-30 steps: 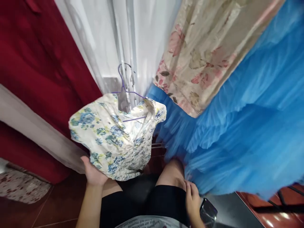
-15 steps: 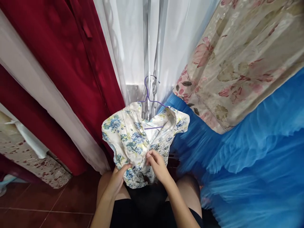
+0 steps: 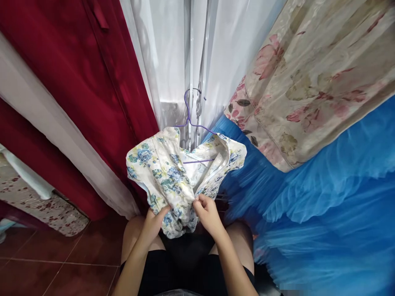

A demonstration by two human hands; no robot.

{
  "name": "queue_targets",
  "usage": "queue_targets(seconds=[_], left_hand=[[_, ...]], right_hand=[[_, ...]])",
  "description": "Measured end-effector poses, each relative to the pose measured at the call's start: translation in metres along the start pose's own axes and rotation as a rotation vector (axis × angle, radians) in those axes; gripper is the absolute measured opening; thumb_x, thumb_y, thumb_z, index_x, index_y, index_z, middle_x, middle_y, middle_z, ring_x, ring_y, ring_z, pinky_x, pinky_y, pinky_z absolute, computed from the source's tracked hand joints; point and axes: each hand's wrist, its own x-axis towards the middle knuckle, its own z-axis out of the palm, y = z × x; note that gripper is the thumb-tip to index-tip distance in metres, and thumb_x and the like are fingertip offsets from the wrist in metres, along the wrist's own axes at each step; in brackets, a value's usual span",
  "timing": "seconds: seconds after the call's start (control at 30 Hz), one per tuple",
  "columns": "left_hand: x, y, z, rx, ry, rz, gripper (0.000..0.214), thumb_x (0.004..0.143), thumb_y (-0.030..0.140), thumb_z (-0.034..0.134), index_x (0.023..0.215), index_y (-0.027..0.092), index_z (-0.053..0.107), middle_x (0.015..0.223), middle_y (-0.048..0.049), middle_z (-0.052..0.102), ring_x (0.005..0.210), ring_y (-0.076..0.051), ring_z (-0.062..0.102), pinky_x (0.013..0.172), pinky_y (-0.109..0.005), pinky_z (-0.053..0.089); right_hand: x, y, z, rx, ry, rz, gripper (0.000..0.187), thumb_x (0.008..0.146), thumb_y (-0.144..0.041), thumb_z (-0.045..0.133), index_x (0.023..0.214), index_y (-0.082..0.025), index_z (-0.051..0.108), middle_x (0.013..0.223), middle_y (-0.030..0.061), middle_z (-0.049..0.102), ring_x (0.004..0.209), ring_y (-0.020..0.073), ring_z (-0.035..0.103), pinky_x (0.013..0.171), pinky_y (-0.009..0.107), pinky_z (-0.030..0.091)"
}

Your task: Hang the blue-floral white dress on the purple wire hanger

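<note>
A white blouse (image 3: 166, 172) with blue and yellow-green flowers hangs on a thin purple wire hanger (image 3: 188, 111) right in front of me. Its neckline gapes, and the hanger's lower bar shows inside. My left hand (image 3: 154, 224) grips the blouse's lower left side, thumb on the front and the other fingers hidden behind the cloth. At the front edge below the V of the neck, my right hand (image 3: 206, 210) pinches the fabric between thumb and fingers. The blouse's hem bunches between my two hands, above my lap.
Dark red cloth (image 3: 101, 82) and a pale drape hang on the left. White fabric (image 3: 166, 53) hangs behind the hanger. To the right are a beige floral garment (image 3: 308, 90) and blue tulle (image 3: 333, 230). Red-brown floor tiles (image 3: 83, 250) show at lower left.
My right hand has drawn the front edge of the blouse slightly to the right, and the neckline gapes wider. The left hand keeps its hold. The view has shifted a little.
</note>
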Motion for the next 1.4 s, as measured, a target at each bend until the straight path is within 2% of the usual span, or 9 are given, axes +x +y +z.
queue_targets(seconds=[0.13, 0.33, 0.5, 0.67, 0.8, 0.93, 1.07, 1.23, 1.4], left_hand=[[0.004, -0.019, 0.012, 0.238, 0.413, 0.435, 0.056, 0.074, 0.033, 0.078, 0.123, 0.024, 0.054, 0.126, -0.0098, 0.057, 0.119, -0.029, 0.056, 0.100, -0.038, 0.047], [-0.008, -0.040, 0.072, 0.176, -0.209, 0.443, 0.023, 0.088, 0.030, 0.065, 0.108, 0.020, 0.060, 0.104, -0.0074, 0.065, 0.101, -0.023, 0.063, 0.092, -0.032, 0.049], [0.002, -0.039, 0.071, 0.219, -0.382, 0.440, 0.019, 0.090, 0.029, 0.062, 0.076, 0.019, 0.054, 0.074, -0.0005, 0.056, 0.072, -0.016, 0.058, 0.070, -0.025, 0.046], [0.002, -0.028, 0.056, 0.344, -0.416, 0.481, 0.021, 0.089, 0.024, 0.061, 0.071, 0.019, 0.051, 0.070, 0.0008, 0.054, 0.068, -0.015, 0.054, 0.066, -0.024, 0.042], [0.000, -0.018, 0.049, 0.492, -0.495, 0.544, 0.018, 0.086, 0.020, 0.063, 0.071, 0.019, 0.054, 0.073, 0.0001, 0.058, 0.070, -0.016, 0.056, 0.068, -0.026, 0.043], [0.015, 0.023, 0.046, 0.394, -0.372, 0.672, 0.009, 0.089, 0.023, 0.065, 0.097, 0.020, 0.065, 0.086, -0.0027, 0.066, 0.081, -0.017, 0.062, 0.077, -0.028, 0.048], [0.045, 0.106, 0.052, 0.231, -0.126, 0.951, 0.036, 0.098, 0.025, 0.054, 0.134, 0.023, 0.056, 0.090, -0.0022, 0.065, 0.080, -0.015, 0.062, 0.081, -0.029, 0.050], [0.057, 0.179, 0.072, 0.429, -0.178, 1.217, 0.016, 0.100, 0.025, 0.054, 0.096, 0.019, 0.068, 0.092, -0.0035, 0.066, 0.088, -0.016, 0.061, 0.083, -0.030, 0.048], [0.073, 0.186, 0.055, 0.241, 0.106, 1.230, 0.016, 0.097, 0.029, 0.059, 0.088, 0.018, 0.066, 0.089, -0.0031, 0.066, 0.090, -0.016, 0.062, 0.085, -0.027, 0.048]], right_hand=[[-0.013, 0.000, -0.006, 0.102, 0.071, 0.121, 0.027, 0.085, -0.036, 0.060, 0.064, -0.022, 0.049, 0.046, -0.0066, 0.044, 0.042, 0.0100, 0.036, 0.046, 0.024, 0.027], [-0.025, -0.010, 0.000, 0.118, 0.016, 0.131, 0.027, 0.086, -0.041, 0.065, 0.071, -0.018, 0.060, 0.047, -0.0047, 0.052, 0.040, 0.0093, 0.040, 0.044, 0.023, 0.030], [0.010, -0.052, -0.006, 0.167, 0.074, 0.083, 0.027, 0.084, -0.039, 0.065, 0.067, -0.019, 0.060, 0.041, -0.0063, 0.048, 0.038, 0.0084, 0.037, 0.045, 0.024, 0.031], [0.087, -0.137, -0.012, 0.272, 0.067, -0.141, 0.031, 0.078, -0.035, 0.068, 0.055, -0.019, 0.054, 0.040, -0.0075, 0.039, 0.040, 0.0063, 0.034, 0.046, 0.023, 0.027], [0.108, -0.172, -0.007, 0.360, 0.027, -0.166, 0.024, 0.081, -0.037, 0.064, 0.068, -0.017, 0.062, 0.043, -0.0108, 0.029, 0.040, 0.0057, 0.027, 0.044, 0.023, 0.022], [0.092, -0.160, 0.001, 0.259, 0.121, -0.223, 0.020, 0.084, -0.035, 0.064, 0.074, -0.017, 0.063, 0.043, -0.0096, 0.037, 0.040, 0.0061, 0.032, 0.044, 0.022, 0.025], [0.079, -0.156, 0.003, 0.145, 0.146, -0.274, 0.020, 0.086, -0.033, 0.063, 0.072, -0.019, 0.060, 0.045, -0.0089, 0.043, 0.040, 0.0061, 0.037, 0.045, 0.021, 0.026], [0.087, -0.154, 0.001, 0.008, 0.151, -0.325, 0.024, 0.089, -0.038, 0.061, 0.074, -0.019, 0.056, 0.047, -0.0085, 0.043, 0.040, 0.0063, 0.035, 0.046, 0.021, 0.026], [0.093, -0.108, 0.007, -0.265, 0.216, -0.278, 0.024, 0.086, -0.034, 0.060, 0.067, -0.019, 0.054, 0.050, -0.0048, 0.048, 0.045, 0.0091, 0.040, 0.049, 0.023, 0.027]])
